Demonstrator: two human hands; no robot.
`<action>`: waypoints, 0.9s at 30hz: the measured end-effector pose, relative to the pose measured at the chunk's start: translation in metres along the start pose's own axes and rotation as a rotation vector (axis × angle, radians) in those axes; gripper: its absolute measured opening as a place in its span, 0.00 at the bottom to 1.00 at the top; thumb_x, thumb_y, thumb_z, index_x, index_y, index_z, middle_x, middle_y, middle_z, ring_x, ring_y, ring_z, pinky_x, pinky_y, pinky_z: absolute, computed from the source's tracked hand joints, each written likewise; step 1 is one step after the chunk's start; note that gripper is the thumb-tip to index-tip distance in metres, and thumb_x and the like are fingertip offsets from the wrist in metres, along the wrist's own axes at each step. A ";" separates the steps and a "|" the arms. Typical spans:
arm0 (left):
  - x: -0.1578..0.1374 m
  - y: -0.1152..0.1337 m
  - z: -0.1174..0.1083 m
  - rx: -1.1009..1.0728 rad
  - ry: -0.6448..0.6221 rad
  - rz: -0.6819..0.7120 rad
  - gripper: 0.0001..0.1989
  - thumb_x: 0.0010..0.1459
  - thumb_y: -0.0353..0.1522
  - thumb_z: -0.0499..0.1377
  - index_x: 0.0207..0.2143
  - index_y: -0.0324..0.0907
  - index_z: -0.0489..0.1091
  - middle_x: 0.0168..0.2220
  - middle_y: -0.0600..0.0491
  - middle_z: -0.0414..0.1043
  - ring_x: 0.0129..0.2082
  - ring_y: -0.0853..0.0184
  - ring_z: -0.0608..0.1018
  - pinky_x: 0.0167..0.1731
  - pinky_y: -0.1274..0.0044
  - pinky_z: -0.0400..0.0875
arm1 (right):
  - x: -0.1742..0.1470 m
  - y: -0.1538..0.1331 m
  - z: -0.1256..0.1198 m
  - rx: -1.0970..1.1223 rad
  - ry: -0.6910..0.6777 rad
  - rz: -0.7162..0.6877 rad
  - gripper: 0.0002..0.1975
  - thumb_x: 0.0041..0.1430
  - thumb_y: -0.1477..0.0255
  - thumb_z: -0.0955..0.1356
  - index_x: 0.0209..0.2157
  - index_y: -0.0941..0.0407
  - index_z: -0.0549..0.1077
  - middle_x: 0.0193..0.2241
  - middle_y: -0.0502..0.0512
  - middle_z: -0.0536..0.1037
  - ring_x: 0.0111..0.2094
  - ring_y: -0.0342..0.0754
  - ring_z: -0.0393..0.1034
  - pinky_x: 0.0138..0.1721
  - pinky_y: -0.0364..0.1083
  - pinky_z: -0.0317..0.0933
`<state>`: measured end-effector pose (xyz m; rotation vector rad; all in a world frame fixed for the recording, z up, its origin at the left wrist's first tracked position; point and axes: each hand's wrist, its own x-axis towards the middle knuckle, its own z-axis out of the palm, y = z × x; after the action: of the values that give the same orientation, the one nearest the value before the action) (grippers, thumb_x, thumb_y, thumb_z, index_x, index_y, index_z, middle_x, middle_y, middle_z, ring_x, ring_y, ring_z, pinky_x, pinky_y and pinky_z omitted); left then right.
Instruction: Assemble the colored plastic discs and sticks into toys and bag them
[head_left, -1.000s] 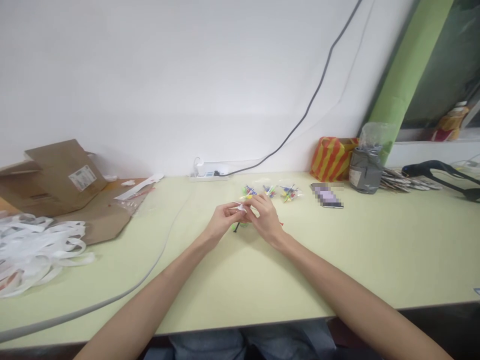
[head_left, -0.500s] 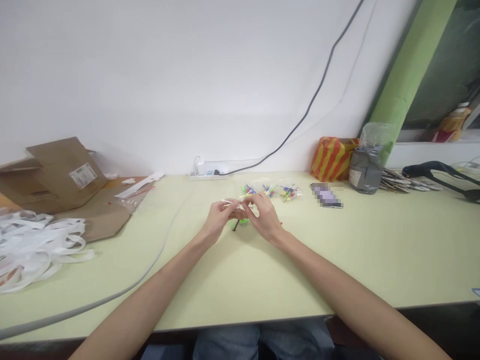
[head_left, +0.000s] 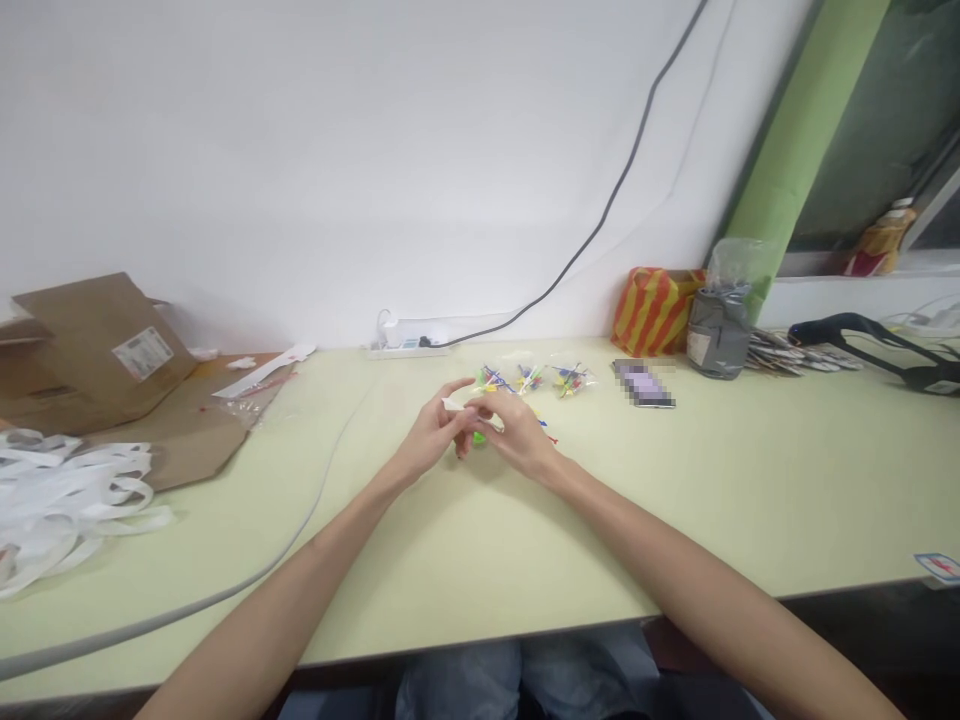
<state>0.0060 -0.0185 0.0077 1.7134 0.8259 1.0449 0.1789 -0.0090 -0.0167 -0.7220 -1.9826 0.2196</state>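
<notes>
As two bare hands meet above a pale green table (head_left: 480,570), a small white piece (head_left: 451,404) sits raised between them, pinched by the thumb and fingers of the left hand (head_left: 435,428). The right hand (head_left: 517,428) bends in from the other side, its thumb and forefinger drawn close at the white piece's inner end; whether they are clamped on it cannot be told. Beneath the hands, a bright green piece (head_left: 478,438) shows in part, with a red tip (head_left: 553,440) poking out past the right hand.

Just beyond, three clear packets of colourful pieces (head_left: 570,381) lie in a row, with a pixelated phone (head_left: 643,384) to their right. Farther back, a power strip (head_left: 405,347) rests by the white wall, a black cable (head_left: 600,225) running up from it. At right stand a red-and-yellow striped bag (head_left: 649,312) and a grey container (head_left: 718,335) topped with clear plastic. At left, an opened cardboard box (head_left: 90,360) sits behind a heap of white strips (head_left: 67,510), and a grey cable (head_left: 255,583) crosses the tabletop.
</notes>
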 end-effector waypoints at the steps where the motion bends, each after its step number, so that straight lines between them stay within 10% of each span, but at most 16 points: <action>1: 0.002 0.000 -0.003 -0.023 0.020 0.005 0.35 0.60 0.47 0.58 0.63 0.39 0.57 0.20 0.56 0.72 0.19 0.68 0.73 0.23 0.77 0.68 | 0.001 0.002 -0.004 -0.011 0.010 0.012 0.05 0.65 0.71 0.67 0.41 0.54 0.74 0.35 0.55 0.78 0.38 0.49 0.71 0.44 0.48 0.61; 7: 0.007 -0.012 -0.041 0.426 0.462 0.121 0.18 0.62 0.38 0.50 0.50 0.41 0.69 0.25 0.54 0.72 0.26 0.66 0.74 0.30 0.75 0.67 | 0.006 0.002 -0.031 -0.149 -0.332 0.043 0.03 0.62 0.72 0.69 0.37 0.55 0.76 0.31 0.53 0.77 0.37 0.48 0.69 0.40 0.47 0.59; 11: 0.007 -0.026 -0.049 1.035 0.292 0.037 0.13 0.57 0.30 0.51 0.40 0.44 0.73 0.33 0.51 0.75 0.31 0.64 0.74 0.33 0.74 0.64 | 0.003 -0.014 -0.037 -0.278 -0.603 0.015 0.05 0.52 0.78 0.72 0.31 0.55 0.75 0.32 0.54 0.75 0.36 0.49 0.68 0.35 0.45 0.58; 16: 0.008 -0.029 -0.049 1.273 0.166 -0.057 0.11 0.55 0.25 0.49 0.28 0.43 0.70 0.32 0.47 0.73 0.31 0.61 0.74 0.28 0.73 0.57 | -0.004 -0.011 -0.057 -0.213 -0.833 0.215 0.11 0.41 0.78 0.76 0.26 0.52 0.73 0.26 0.47 0.72 0.25 0.43 0.65 0.25 0.43 0.55; 27: 0.008 -0.026 -0.053 1.361 0.107 -0.157 0.09 0.50 0.25 0.51 0.30 0.44 0.69 0.30 0.48 0.75 0.29 0.59 0.73 0.28 0.73 0.54 | -0.002 -0.007 -0.051 -0.300 -0.717 0.138 0.25 0.44 0.83 0.71 0.45 0.50 0.71 0.40 0.55 0.73 0.44 0.53 0.66 0.39 0.47 0.61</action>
<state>-0.0404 0.0166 -0.0038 2.5797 1.9697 0.3880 0.2201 -0.0235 0.0105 -1.0801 -2.6841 0.2958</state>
